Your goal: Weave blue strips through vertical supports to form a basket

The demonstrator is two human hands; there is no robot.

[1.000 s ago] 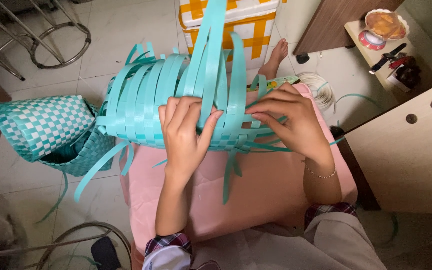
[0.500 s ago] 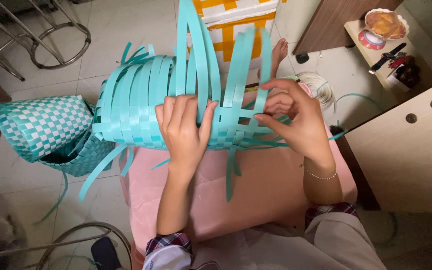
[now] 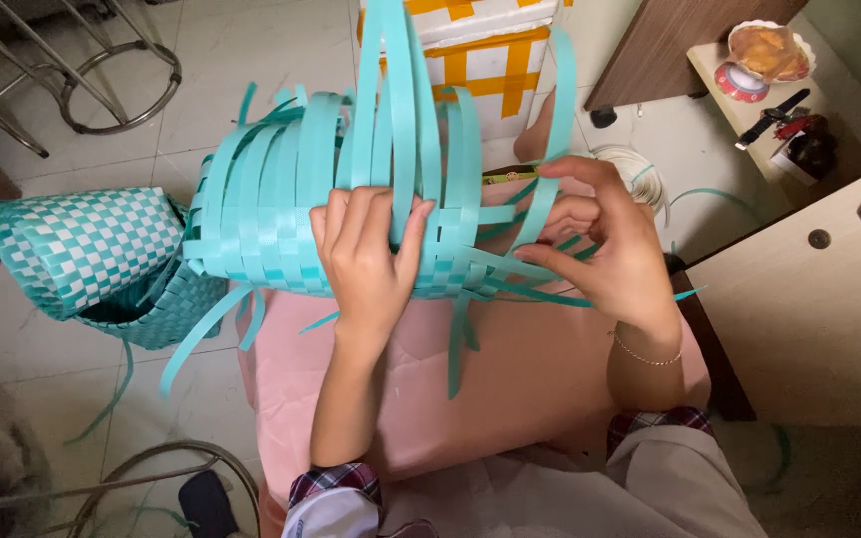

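A half-woven teal basket (image 3: 291,214) is held on its side over a pink cloth (image 3: 510,379) on the lap. The left hand (image 3: 366,254) is pressed flat on the weave, fingers spread wide. One loose strip (image 3: 550,139) is pinched by the right hand (image 3: 605,249). A finished basket (image 3: 72,249) is seen on the floor, at the left.

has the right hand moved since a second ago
Yes. The right hand lifted off the teal woven plastic-strip basket, shifting right toward the beige cabinet, now pinching a strip.
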